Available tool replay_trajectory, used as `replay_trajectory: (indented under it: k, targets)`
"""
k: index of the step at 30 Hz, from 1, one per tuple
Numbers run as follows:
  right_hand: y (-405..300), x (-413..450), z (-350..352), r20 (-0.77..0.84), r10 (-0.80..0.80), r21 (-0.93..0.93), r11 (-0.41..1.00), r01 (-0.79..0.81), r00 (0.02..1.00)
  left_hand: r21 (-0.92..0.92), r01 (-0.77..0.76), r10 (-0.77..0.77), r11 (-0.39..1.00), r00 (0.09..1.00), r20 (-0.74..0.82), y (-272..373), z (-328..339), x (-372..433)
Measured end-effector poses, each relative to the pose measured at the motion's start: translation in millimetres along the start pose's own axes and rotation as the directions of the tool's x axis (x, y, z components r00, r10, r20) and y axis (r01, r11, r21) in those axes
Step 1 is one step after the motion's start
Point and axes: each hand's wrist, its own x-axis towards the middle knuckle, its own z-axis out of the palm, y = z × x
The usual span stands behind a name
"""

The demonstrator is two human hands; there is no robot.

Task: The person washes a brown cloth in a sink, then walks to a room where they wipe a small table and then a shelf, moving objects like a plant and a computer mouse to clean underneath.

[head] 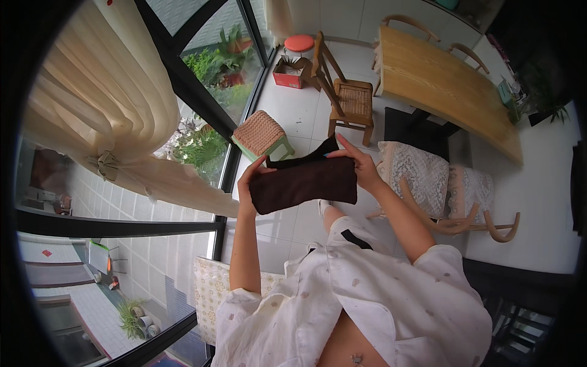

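Note:
A folded dark brown cloth [305, 183] is held up in front of me between both hands, its upper layer parted along the top edge. My left hand [252, 176] grips its left end, thumb at the upper corner. At the upper right, my right hand [355, 160] holds the other end, fingers laid over the raised dark flap. Beyond the cloth, on the left, a knitted brown cover [259, 132] lies on a green stool [279, 150].
A slatted wooden chair [353, 103] stands ahead, beside a wooden table [440, 78]. Lace-covered chairs [417, 176] are at my right. A red box [288, 79] and a red-topped stool [299, 43] stand farther off. Glass panes and a tied cream curtain [119, 114] line the left.

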Motion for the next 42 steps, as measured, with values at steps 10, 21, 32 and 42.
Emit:
replay_trajectory:
  k: [10,21,32,42]
  targets:
    - [78,172,-52,0.177,0.185,0.218,0.950,-0.222,0.967,-0.124,0.247,-0.218,0.961,0.952,0.213,-71,-12,191]
    - [166,268,-86,0.412,0.646,0.717,0.205,-0.667,0.642,-0.375,0.752,-0.661,0.542,0.657,0.362,-150,-19,335]
    - [185,320,-109,0.220,0.598,0.945,0.066,-0.321,0.771,0.551,0.263,-0.494,0.792,0.807,0.324,-220,55,488]
    - [261,535,-72,-0.317,0.726,0.870,0.480,-0.118,0.610,0.515,-0.359,-0.177,0.778,0.662,0.729,-209,78,627]
